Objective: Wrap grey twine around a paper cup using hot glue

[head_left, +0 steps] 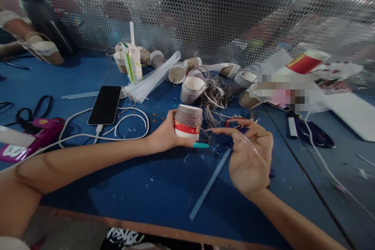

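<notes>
**Left hand grips a cord-wrapped cup above a blue worktop**

The left hand (165, 134) grasps a cup (187, 129) between thumb and fingers, above the blue worktop (146, 191). Grey cord winds around the cup's upper part; a red band and a white strip show below. The cup's inside cannot be seen. The right hand (250, 160) is raised beside it, palm showing and fingers partly bent, one fingertip near a thin cord loop (206, 136) at the cup's side. Whether it pinches the cord, I cannot tell.

Behind stands a grey-wrapped cup (190, 94), its pale inside showing at the mouth. A brown-sided cup (177, 74) lies tipped with its mouth facing forward, and another grey cup (243, 81) stands open near a tangle of grey cord (215, 95). What the latter holds is too unclear to tell. A white straw (132, 33) rises at a drink carton (134, 64), whose contents are hidden. Clear plastic strips (155, 80) lie just beside the carton.
</notes>
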Demonstrator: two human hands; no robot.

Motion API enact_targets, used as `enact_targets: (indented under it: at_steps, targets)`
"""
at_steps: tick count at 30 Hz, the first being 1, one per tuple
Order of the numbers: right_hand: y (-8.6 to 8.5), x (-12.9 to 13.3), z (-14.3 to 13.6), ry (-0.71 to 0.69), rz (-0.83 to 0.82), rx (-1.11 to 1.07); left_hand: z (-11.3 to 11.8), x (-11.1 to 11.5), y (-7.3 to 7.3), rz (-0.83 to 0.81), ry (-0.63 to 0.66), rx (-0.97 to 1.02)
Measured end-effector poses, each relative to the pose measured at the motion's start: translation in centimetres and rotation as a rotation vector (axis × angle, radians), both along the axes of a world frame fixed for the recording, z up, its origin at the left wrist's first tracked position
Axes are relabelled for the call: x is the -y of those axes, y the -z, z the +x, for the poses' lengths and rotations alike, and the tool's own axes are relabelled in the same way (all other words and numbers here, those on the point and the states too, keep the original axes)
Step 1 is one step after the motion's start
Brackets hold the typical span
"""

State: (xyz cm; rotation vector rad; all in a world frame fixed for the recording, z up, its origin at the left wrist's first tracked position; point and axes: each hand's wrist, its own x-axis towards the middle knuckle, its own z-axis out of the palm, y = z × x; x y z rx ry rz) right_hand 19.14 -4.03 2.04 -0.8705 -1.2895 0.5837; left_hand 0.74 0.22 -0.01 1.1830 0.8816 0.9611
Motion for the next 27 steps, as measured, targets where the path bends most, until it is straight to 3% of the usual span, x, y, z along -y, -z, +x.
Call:
enact_targets:
  at_steps: [2,4,9,12,19,27]
  targets:
    - [-0.1,-0.2,0.2,0.05,0.098,-0.032,0.0,0.1,0.0,-0.015,-0.012,-0.009]
    - [-0.2,0.2,0.4,-0.007,0.107,0.01,0.0,0.2,0.0,-0.007,-0.033,0.007]
    - [-0.6,1.9,0.4,-0.525,-0.282,0.214,0.0,0.5,0.2,0.045,-0.036,0.053]
    - [-0.6,1.9,0.1,-0.615,-0.395,0.176,-0.1,0.5,0.4,0.055,-0.029,0.025]
    - [-1.7,1.2,-0.4,-0.577,-0.561,-0.05,-0.1,0.4,0.2,0.052,-0.028,0.018]
    - [-1.8,0.6,0.4,-0.412,-0.379,-0.115,-0.1,0.6,-0.4,0.038,-0.043,-0.015]
